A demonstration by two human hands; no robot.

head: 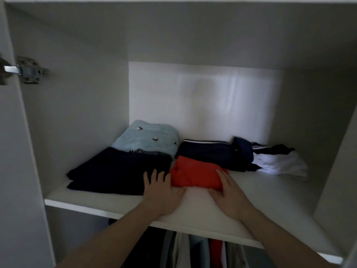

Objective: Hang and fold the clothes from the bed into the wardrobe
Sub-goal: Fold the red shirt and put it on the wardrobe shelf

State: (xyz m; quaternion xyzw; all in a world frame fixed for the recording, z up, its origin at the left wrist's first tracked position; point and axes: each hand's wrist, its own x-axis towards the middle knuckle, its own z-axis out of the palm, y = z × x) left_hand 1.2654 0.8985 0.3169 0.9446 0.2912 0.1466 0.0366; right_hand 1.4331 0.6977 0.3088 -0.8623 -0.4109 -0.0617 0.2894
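With five folded items lying on the shelf (270,192) and garments (202,250) hanging below, well advanced by the look of it; bed out of view, so remainder unknown. Red item (195,174) at shelf front, touching dark pile (116,171), flanked by left hand (162,192) and right hand (229,192), fingers straight, pressing its sides, not clamped.
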